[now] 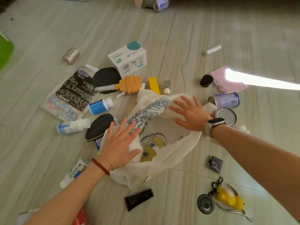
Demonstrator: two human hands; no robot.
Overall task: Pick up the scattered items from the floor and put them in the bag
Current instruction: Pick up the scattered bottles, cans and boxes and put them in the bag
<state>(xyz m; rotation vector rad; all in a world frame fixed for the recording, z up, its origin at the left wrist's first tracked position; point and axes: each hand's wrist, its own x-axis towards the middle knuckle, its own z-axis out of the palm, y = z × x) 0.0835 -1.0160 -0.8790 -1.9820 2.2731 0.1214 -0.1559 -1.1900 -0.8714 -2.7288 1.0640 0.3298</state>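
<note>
A white fabric bag with a cartoon print lies crumpled on the floor in the middle. My left hand hovers over its left side, fingers spread, holding nothing. My right hand, with a watch on the wrist, is spread flat over the bag's upper right edge, also empty. Around the bag lie scattered items: a white box, an orange toy, a blue-labelled bottle, a second white bottle, a black pad and a black tube.
More items lie on the pale floor: a printed pouch, a thread spool, a can, a tin lid, a black cap, a pink cloth, a yellow keychain toy, a white roll.
</note>
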